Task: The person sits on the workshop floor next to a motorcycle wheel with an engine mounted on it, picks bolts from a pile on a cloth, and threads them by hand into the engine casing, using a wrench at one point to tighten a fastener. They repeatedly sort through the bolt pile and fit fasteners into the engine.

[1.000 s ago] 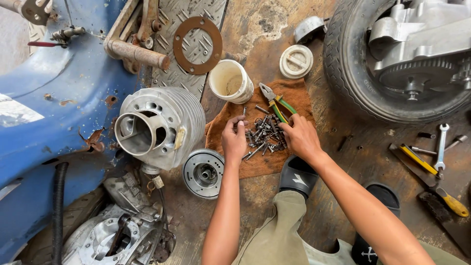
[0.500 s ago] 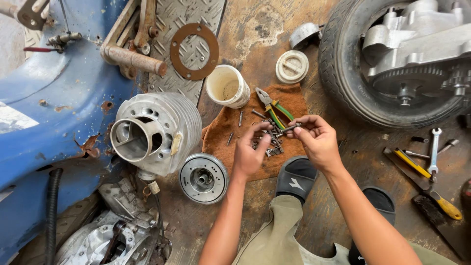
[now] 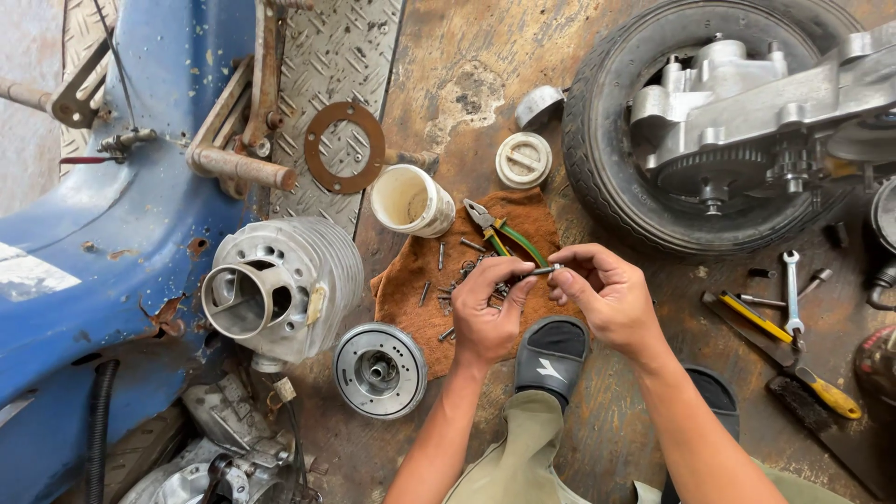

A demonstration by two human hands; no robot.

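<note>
I pinch a small bolt [image 3: 544,271] between both hands, just above the brown rag [image 3: 411,280]. My left hand [image 3: 487,313] closes thumb and fingertips on one end; my right hand [image 3: 605,297] grips the other end with curled fingers. The bolt is mostly hidden by my fingertips, so I cannot tell its head or thread.

At 9 o'clock of my hands, loose screws [image 3: 448,294] lie scattered on the rag, too small to sort out. Pliers [image 3: 499,235] with green and yellow handles lie at 11 o'clock, their handles partly behind my left fingers. A white cup [image 3: 411,201] stands further at 10 o'clock. The finned cylinder [image 3: 285,285] lies well off at 9 o'clock. The tyre [image 3: 616,177] at 1 o'clock is cut off by the frame's top edge.
</note>
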